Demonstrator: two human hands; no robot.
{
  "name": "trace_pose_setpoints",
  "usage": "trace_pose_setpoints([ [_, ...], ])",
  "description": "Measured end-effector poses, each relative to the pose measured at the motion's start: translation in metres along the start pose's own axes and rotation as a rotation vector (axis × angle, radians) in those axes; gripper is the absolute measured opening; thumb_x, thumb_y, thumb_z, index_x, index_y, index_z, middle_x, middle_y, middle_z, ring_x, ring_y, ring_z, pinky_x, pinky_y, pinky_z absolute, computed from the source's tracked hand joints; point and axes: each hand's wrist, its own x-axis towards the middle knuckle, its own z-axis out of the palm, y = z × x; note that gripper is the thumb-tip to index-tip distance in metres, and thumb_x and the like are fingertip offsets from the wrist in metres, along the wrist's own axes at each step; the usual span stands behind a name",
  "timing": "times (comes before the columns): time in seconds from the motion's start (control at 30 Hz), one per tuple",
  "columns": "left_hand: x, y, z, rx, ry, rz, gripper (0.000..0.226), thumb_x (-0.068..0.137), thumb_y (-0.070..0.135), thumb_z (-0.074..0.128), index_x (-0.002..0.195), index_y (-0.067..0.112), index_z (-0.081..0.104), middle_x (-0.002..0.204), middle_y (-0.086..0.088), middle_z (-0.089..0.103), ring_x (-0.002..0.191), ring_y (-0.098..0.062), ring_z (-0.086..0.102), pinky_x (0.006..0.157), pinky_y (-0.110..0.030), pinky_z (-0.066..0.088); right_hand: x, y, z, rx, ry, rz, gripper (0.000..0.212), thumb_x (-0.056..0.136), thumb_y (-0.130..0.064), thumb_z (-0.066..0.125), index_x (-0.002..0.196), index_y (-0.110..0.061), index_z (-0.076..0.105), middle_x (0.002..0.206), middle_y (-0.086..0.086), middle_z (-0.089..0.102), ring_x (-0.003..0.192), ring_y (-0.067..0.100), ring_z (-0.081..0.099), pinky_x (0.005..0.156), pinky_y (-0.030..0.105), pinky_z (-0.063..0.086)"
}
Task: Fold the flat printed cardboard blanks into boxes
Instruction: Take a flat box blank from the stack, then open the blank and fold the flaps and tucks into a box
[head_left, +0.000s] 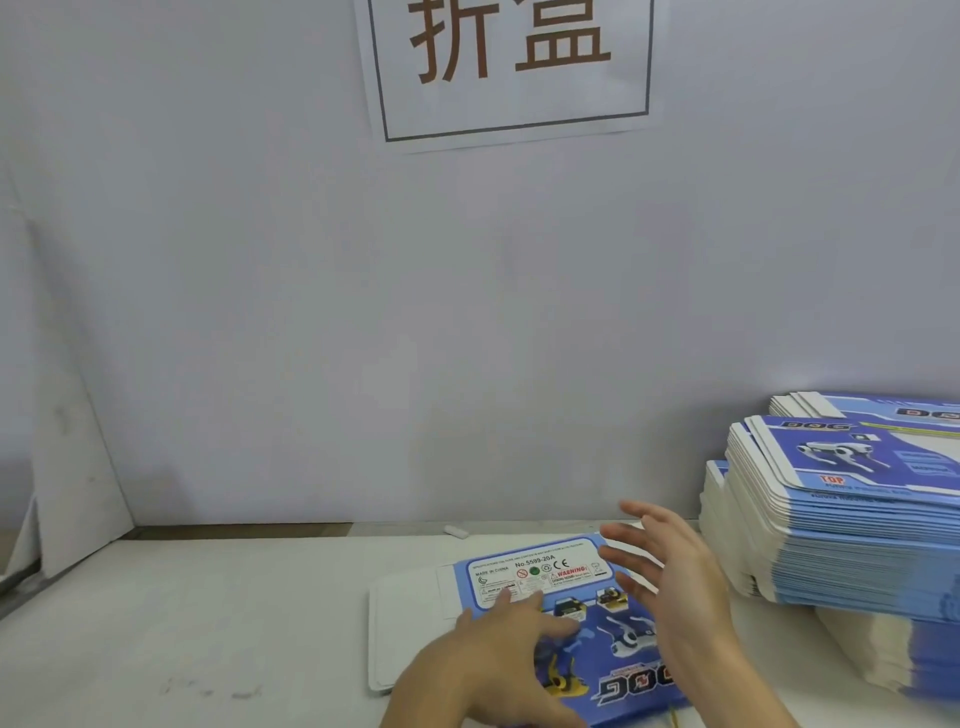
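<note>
Cardboard blank (576, 618), printed blue with a robot dog and a white warning label, lies flat on the white desk (208, 623) right in front of the person, printed face up and its plain white flaps reaching out to the left, which puts it where both hands can work it. Left hand (498, 654) rests on the blank with its fingers spread and fairly straight; its grip is wide and holds nothing, the palm apparently pinning the sheet so it cannot slide. Right hand (670, 582) hovers just above the blank's right part, fingers splayed and relaxed, likewise wide and holding nothing; whether it touches the card I cannot tell. That pose reads as a reach for the right edge to lift a panel, so the folding looks barely begun: the sheet shows no raised walls.

Stack of blanks (852, 509), many sheets deep, sits on the desk to the right, near the right hand, probably kept there so the next sheet is an easy pull. Paper sign (511, 67) with two large characters hangs on the pale wall (311, 312) behind, and a small white scrap (456, 531) lies at the desk's back edge
</note>
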Motion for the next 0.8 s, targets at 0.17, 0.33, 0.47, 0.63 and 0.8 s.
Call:
trace_pose_setpoints([
  [0.17, -0.012, -0.009, -0.012, -0.162, 0.155, 0.098, 0.037, 0.083, 0.056, 0.068, 0.115, 0.038, 0.063, 0.111, 0.012, 0.058, 0.100, -0.010, 0.054, 0.088, -0.029, 0.048, -0.001, -0.003, 0.002, -0.032, 0.066, -0.210, 0.024, 0.101, -0.006, 0.049, 0.098, -0.018, 0.069, 0.087, 0.006, 0.074, 0.085, 0.022, 0.069, 0.065, 0.025, 0.050],
  [0.33, -0.022, -0.008, -0.024, -0.020, 0.686, 0.188, 0.030, 0.103, 0.045, 0.041, 0.115, 0.031, 0.065, 0.097, 0.010, 0.071, 0.088, -0.014, 0.063, 0.081, -0.037, 0.053, -0.011, -0.005, 0.010, -0.309, 0.350, -0.693, 0.019, 0.087, -0.009, 0.050, 0.088, -0.024, 0.061, 0.082, -0.006, 0.061, 0.082, 0.019, 0.055, 0.067, 0.023, 0.041],
  [0.47, -0.031, -0.001, -0.035, 0.092, 0.873, 0.160, 0.033, 0.107, 0.040, 0.033, 0.109, 0.029, 0.064, 0.077, 0.009, 0.061, 0.070, -0.015, 0.057, 0.067, -0.035, 0.050, -0.013, -0.014, 0.013, -0.353, 0.176, -0.441, 0.019, 0.097, -0.022, 0.052, 0.086, -0.020, 0.068, 0.073, -0.002, 0.067, 0.074, 0.022, 0.064, 0.060, 0.026, 0.045],
  [0.63, -0.045, 0.032, -0.045, 0.173, 0.835, 0.256, 0.033, 0.106, 0.043, 0.036, 0.105, 0.027, 0.065, 0.074, 0.010, 0.060, 0.067, -0.013, 0.055, 0.067, -0.032, 0.051, -0.024, -0.046, 0.021, -0.021, -0.330, 0.178, 0.051, 0.093, -0.065, 0.047, 0.099, -0.024, 0.077, 0.097, 0.008, 0.078, 0.089, 0.029, 0.076, 0.071, 0.043, 0.061],
  [0.8, -0.056, 0.047, -0.047, -0.191, 0.562, 0.408, 0.041, 0.094, 0.058, 0.053, 0.132, 0.043, 0.060, 0.115, 0.024, 0.068, 0.104, 0.001, 0.063, 0.084, -0.024, 0.054, -0.021, -0.066, 0.015, -0.163, -0.111, -0.021, 0.017, 0.092, -0.009, 0.050, 0.099, 0.006, 0.056, 0.103, 0.034, 0.064, 0.087, 0.043, 0.070, 0.070, 0.051, 0.062],
])
